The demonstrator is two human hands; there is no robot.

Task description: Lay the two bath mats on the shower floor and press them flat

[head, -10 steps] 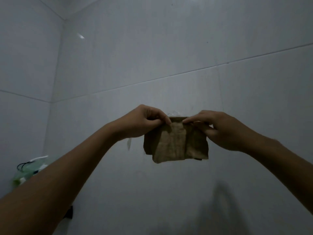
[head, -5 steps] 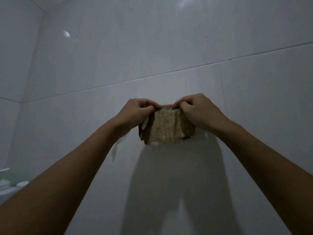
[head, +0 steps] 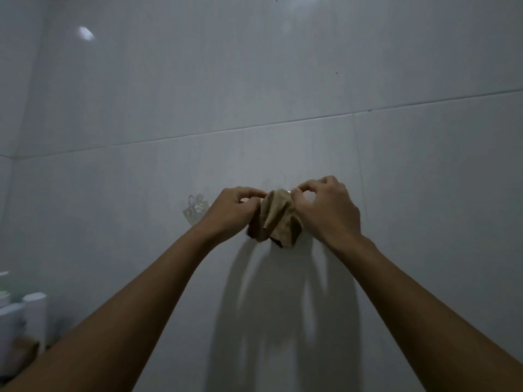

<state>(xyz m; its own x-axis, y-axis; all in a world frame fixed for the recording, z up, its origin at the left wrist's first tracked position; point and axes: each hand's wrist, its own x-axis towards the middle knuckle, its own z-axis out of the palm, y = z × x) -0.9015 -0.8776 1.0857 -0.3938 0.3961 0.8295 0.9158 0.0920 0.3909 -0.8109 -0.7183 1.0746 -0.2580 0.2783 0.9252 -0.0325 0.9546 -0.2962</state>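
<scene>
As both pinch the brown cloth (head: 278, 219) | left grip (head: 229, 213) curled | right grip (head: 328, 213) curled

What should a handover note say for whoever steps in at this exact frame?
Left hand: pinches the top left edge of the brown cloth.
Right hand: pinches its top right edge.
Things: the cloth hangs bunched between the hands, up against the tiled wall, just right of a clear wall hook. White bottles stand at lower left. No bath mat and no shower floor is in view.
Done: nothing of the mat job shows.
Left: both mats are to be laid on the floor and pressed flat. Both hands would probably need to let go of the cloth first.
</scene>
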